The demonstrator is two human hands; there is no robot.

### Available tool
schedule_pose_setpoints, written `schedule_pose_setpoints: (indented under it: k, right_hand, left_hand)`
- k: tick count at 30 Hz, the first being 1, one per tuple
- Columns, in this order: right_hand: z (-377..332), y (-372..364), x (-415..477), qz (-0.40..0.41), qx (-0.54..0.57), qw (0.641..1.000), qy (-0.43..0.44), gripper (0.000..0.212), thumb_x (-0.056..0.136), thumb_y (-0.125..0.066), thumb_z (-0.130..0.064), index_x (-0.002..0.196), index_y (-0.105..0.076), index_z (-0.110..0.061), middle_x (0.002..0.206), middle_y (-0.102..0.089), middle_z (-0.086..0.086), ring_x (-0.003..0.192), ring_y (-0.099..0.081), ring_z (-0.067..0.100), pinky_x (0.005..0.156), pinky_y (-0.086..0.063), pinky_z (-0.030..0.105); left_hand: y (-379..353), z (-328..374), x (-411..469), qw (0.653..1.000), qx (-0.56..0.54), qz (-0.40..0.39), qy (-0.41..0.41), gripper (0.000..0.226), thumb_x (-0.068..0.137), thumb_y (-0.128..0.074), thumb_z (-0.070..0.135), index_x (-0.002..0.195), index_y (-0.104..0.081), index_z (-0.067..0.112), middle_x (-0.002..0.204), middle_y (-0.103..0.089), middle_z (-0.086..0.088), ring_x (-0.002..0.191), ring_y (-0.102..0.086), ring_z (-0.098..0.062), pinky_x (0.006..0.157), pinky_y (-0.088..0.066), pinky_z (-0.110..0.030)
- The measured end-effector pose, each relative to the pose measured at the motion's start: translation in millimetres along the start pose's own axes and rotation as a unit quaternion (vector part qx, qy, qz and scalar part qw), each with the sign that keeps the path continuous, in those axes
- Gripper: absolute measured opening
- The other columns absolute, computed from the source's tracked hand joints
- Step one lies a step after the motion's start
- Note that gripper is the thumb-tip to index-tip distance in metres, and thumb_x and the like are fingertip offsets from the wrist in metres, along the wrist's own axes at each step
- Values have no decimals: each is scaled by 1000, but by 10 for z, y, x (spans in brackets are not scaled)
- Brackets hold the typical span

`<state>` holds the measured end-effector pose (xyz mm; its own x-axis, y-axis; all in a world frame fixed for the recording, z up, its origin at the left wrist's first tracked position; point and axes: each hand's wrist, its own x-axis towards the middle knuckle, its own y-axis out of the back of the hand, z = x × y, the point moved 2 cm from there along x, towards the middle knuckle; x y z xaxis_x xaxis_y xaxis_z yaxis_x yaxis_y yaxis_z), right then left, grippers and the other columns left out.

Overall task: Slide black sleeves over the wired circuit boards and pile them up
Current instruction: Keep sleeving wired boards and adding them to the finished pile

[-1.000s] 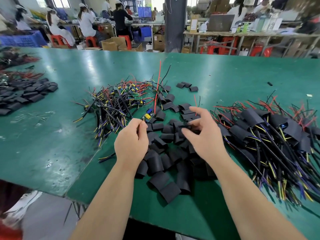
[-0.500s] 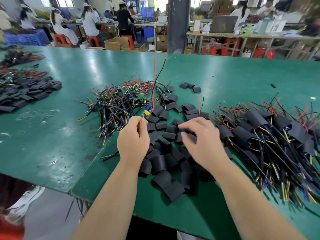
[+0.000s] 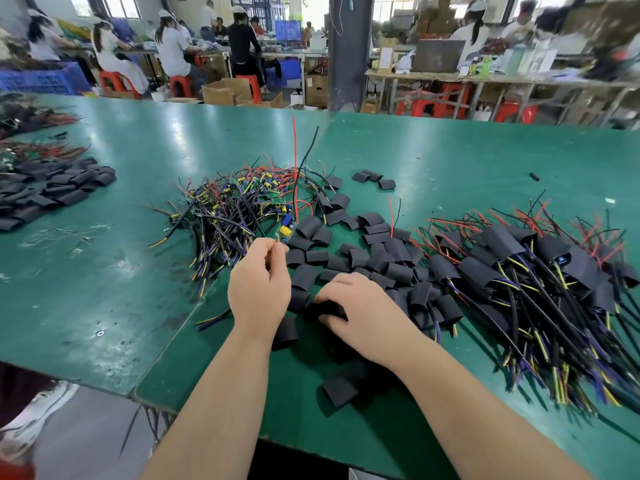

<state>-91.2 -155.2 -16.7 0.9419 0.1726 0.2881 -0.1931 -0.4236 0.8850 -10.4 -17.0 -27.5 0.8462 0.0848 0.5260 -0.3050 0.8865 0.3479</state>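
Hidden: the right hand covers the sleeve it presses on, so only a dark strip shows under the fingers; the left hand's fingertips are curled away from the camera.
Cut off: the finished pile of sleeved boards runs out of view at the right edge; another heap of sleeves is clipped at the left edge.
Hard to make out: the background workers and benches are blurred; which wires belong to the held board is not clear in the tangle.
Left hand: fingers pinched on the near end of a small circuit board, thumb and forefinger closed on its edge.
Board position: it tilts up and away from the left fingertips, its red and black wires standing tall above the bare-board pile.
Right hand: fingers bent down and closing on one black sleeve among the loose sleeves; whether it is lifted off the table I cannot tell.
Change from half a second ago: the right hand has dropped lower and nearer the left hand, from the far sleeves to the near ones; the left hand is higher on the board, which sits in much the same spot.
Gap: the sleeve lies just right of and below the left hand, apart from the board.
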Motion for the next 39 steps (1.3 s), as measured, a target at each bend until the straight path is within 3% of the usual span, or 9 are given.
schedule_pose_setpoints:
  k: [3,7,12,19,24,29,35,37,39]
  right_hand:
    - [67,104,-2,53,45,997,-25,15,84,-65,-7,97,-70,-11,98,-63,3,96,-58,19,89,-43,28]
    - [216,319,-5,158,138,970,-123,17,78,-70,0,85,-72,-16,82,-68,-6,71,-58,-7,73,-38,0]
    - [515,541,-19,236,192,929,-210,21,81,-71,-4,79,-66,-24,76,-67,-11,70,-62,6,69,-44,11]
    - [674,643,87,289,268,888,-238,26,80,-73,-5,70,-66,-27,70,-68,-12,59,-58,-4,62,-46,9]
    - [680,653,153,251,265,903,-227,22,81,-73,-7,74,-68,-26,72,-70,-10,64,-62,2,64,-51,17]
    - [591,562,320,99,304,921,-224,10,85,-68,-5,82,-68,-14,68,-70,1,58,-68,13,54,-54,21]
    - [430,371,897,94,122,972,-177,18,84,-64,-12,85,-67,-30,82,-64,-12,68,-53,-1,71,-40,18]
    - [359,314,1033,7,80,989,-128,19,83,-69,-19,99,-70,-30,93,-61,-12,68,-49,-7,74,-36,17]
    - [246,216,1093,-148,31,985,-79,37,77,-78,-30,113,-68,-31,105,-60,-10,84,-54,-3,80,-38,20]
  left_hand:
    - [5,-5,-4,1000,-2,-4,7,18,98,-48,22,89,-63,17,53,-45,10,50,-41,-12,52,-30,-28]
    - [6,0,2,1000,0,-7,15,19,98,-47,22,90,-63,17,52,-43,8,50,-39,-15,52,-30,-29]
    - [-17,-3,25,1000,0,-11,22,19,99,-47,23,91,-64,17,53,-44,8,50,-40,-16,52,-29,-28]
    - [-17,0,31,1000,4,-14,3,20,99,-47,22,91,-63,15,53,-44,8,48,-39,-13,49,-28,-28]
    - [-24,-5,42,1000,4,-15,-6,19,99,-47,21,89,-62,15,53,-44,10,48,-40,-10,48,-27,-27]
    - [-26,-5,48,1000,2,-11,-12,18,99,-48,21,88,-61,15,52,-42,10,48,-39,-9,47,-26,-25]
    - [-30,-40,55,1000,-10,3,2,18,98,-49,22,87,-61,16,52,-43,9,51,-40,-13,51,-28,-29]
    - [-28,-38,60,1000,-5,4,-1,17,98,-49,22,86,-61,16,54,-46,8,53,-42,-14,52,-30,-29]
    - [-25,-42,70,1000,-2,6,-1,17,98,-49,21,86,-60,15,58,-51,7,57,-46,-19,53,-34,-31]
